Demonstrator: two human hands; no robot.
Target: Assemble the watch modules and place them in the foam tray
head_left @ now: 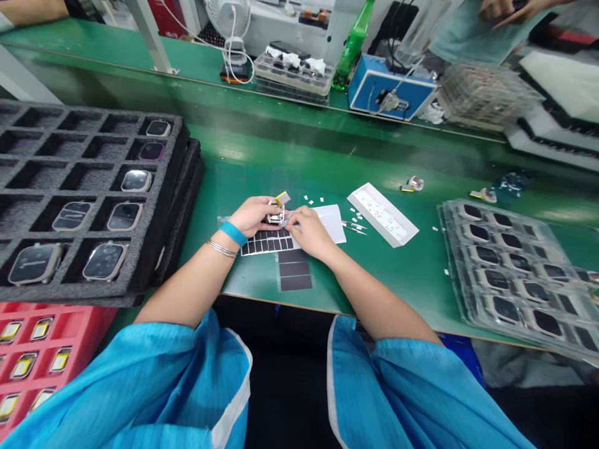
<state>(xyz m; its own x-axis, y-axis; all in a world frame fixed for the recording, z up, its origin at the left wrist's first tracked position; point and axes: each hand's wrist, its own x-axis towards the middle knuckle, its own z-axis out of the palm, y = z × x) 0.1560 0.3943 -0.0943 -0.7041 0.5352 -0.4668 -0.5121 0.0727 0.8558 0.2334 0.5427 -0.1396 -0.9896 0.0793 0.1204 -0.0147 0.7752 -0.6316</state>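
My left hand (253, 215) is closed around a small metal watch case (276, 214) with a yellow tab sticking up from it. My right hand (309, 231) rests beside it, fingers curled with the fingertips pinched at the case. Both hands sit over a sheet of small black adhesive squares (267, 243), with larger black strips (294, 269) just below. A white backing sheet (333, 219) lies under my right hand, and tweezers (354, 226) lie to its right.
A black foam tray (88, 206) with several watch bodies sits at left, above a red tray (32, 355). Clear plastic trays (515, 274) of parts lie at right. A white strip of stickers (382, 215), a blue box (390, 87) and another person's arm at the far side.
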